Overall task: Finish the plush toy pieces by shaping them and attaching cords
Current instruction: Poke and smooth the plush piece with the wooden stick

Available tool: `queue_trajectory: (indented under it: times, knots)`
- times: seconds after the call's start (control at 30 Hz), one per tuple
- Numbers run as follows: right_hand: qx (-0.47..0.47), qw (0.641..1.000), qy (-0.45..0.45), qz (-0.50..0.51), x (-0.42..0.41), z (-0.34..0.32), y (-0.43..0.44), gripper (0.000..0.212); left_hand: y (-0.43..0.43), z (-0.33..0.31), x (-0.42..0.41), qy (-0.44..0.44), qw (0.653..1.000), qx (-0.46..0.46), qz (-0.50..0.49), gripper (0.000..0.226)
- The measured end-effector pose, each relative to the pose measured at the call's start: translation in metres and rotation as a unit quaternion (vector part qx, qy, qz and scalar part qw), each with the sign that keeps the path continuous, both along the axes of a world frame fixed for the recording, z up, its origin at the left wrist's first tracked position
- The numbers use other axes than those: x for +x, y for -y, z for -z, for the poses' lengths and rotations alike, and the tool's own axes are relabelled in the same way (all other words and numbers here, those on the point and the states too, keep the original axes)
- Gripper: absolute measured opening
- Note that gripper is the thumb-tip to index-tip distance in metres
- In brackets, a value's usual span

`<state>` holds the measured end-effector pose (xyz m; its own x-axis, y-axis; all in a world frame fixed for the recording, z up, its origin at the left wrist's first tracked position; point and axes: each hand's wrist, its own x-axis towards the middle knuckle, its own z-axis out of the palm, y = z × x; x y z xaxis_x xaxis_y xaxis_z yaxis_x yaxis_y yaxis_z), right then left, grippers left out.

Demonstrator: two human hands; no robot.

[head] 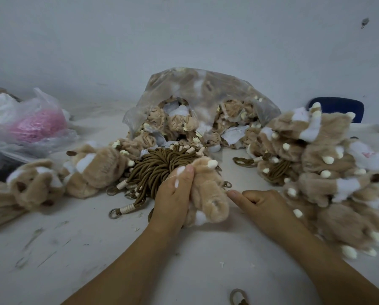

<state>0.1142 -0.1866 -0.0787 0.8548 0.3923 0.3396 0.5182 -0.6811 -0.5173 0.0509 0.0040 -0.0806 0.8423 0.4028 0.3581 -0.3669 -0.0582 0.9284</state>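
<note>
A tan plush toy piece [208,194] with white tips lies at the table's middle. My left hand [173,192] grips its left side, thumb up near a white tip. My right hand [261,203] sits just to its right with fingers curled and thumb pointing at the plush; whether it pinches anything I cannot tell. Behind the plush is a bundle of brown cords [160,168] with cream wrapped ends and metal rings.
A clear bag of unturned plush pieces [197,111] stands behind. Plush piles sit at the right [329,172] and left [91,170]. A plastic bag with pink material [36,126] is far left, a loose cord [239,297] near the front edge, and a blue chair back [338,107] behind.
</note>
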Motion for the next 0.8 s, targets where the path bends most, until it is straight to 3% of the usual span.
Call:
queue_trajectory:
  times: [0.23,0.53,0.8]
  knots:
    - [0.002,1.0,-0.002,-0.024,0.001,-0.001,0.002,0.071,-0.001,0.006,0.003,-0.036,0.998,0.033,-0.032,0.041]
    - [-0.019,0.999,0.001,-0.033,-0.004,-0.006,-0.001,0.077,0.003,0.003,0.001,-0.062,0.997,0.031,-0.03,0.024]
    - [0.086,0.993,-0.059,-0.059,-0.015,0.006,-0.024,0.047,0.023,-0.002,0.0,-0.029,0.998,0.041,0.023,0.029]
